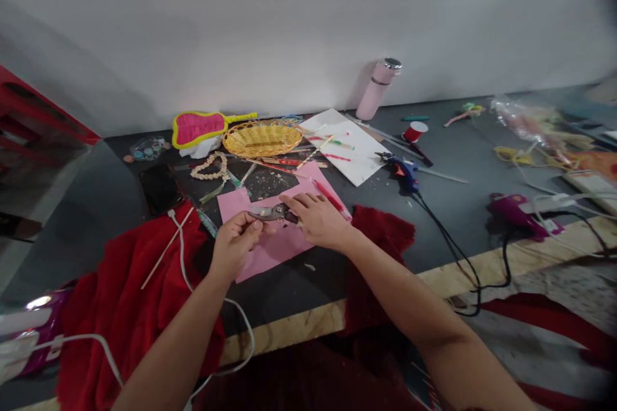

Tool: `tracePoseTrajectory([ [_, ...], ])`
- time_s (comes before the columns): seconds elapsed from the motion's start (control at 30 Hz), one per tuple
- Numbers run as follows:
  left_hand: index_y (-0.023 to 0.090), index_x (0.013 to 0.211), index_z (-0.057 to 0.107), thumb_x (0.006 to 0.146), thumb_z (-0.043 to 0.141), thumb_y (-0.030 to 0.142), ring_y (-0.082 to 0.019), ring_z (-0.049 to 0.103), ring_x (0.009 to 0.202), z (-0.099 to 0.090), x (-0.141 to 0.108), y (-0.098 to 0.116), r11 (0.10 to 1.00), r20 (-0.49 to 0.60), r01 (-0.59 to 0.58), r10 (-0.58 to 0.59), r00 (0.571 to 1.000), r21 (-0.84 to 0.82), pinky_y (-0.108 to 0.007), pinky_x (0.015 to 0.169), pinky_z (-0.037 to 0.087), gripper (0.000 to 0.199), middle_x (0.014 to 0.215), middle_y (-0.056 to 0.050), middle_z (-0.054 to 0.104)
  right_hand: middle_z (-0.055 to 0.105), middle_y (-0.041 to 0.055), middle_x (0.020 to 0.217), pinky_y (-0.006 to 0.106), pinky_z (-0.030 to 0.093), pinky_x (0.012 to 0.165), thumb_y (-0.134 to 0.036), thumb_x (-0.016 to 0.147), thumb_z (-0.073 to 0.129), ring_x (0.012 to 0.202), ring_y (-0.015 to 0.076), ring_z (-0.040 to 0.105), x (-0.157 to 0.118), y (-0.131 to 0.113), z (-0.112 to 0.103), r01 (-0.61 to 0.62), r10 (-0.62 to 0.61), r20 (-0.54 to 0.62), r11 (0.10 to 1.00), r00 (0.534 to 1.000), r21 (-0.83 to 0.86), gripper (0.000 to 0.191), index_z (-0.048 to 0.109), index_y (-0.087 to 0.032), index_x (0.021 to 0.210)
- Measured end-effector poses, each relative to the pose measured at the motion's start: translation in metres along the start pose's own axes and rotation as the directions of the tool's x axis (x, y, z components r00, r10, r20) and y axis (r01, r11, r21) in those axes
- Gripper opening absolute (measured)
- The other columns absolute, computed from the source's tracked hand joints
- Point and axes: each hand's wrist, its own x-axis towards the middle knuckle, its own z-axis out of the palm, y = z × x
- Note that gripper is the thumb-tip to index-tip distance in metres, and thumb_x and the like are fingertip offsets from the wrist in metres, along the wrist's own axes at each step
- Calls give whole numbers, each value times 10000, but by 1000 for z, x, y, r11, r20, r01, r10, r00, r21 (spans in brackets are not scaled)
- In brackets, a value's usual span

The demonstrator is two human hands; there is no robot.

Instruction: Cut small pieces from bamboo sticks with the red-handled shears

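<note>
Over a pink sheet [284,245] on the dark table, my right hand [315,218] is closed round the dark handles of a pair of metal cutters [272,212]. The cutters' jaws point left, towards my left hand [237,241]. My left thumb and fingertips are pressed together close beside the jaws; whatever is between them is too small to make out. A red marker-like stick [331,198] lies on the sheet's right part, just beyond my right hand.
Behind are a yellow basket [263,139], a white sheet [357,157], a pink bottle [377,90] and a pink-and-yellow fan shape [199,129]. A blue glue gun [405,173] with a black cable lies right. Red cloth [130,289] and a phone [160,187] are left.
</note>
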Motion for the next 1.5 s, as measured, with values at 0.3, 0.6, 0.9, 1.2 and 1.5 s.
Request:
tracePoseTrajectory([
  [0.3,123,810,616,727,703,358,-13,246,366,1,-1,5,994,47,77,-73,996,-83,-187,394,168,265,668,-65,696,536,99,1193,366,398,925,-156,843,442,1089,226,485,1,3,3,44,-44,-2,998,999,51,555,350,-187,1390],
  [0.6,136,773,576,733,698,338,-12,272,371,3,0,5,988,6,74,-74,997,-137,-174,386,187,240,661,-46,686,553,103,1132,350,411,909,-151,840,446,1046,220,520,2,-3,2,-19,18,42,999,999,38,519,377,-183,1353],
  [0.9,160,739,550,764,665,309,-47,383,431,4,-1,2,997,-89,-40,46,995,72,-198,434,292,191,727,-30,702,514,105,1265,389,395,941,-153,819,445,1099,241,487,1,-2,1,-22,22,-2,1000,1000,5,590,331,-179,1397],
  [1.2,145,731,569,740,697,315,-18,303,366,1,1,3,995,21,35,-33,999,-96,-187,389,227,213,664,-47,697,523,105,1249,393,391,938,-169,852,431,1108,239,478,0,2,2,19,-19,-1,1000,1000,21,568,319,-195,1408],
  [1.5,148,696,517,693,734,311,-7,298,346,4,-1,10,985,-23,61,-66,998,-163,-168,371,207,272,620,-40,684,554,98,1140,341,414,885,-154,831,458,1005,215,531,2,-1,2,24,-26,33,998,999,61,544,362,-182,1366],
])
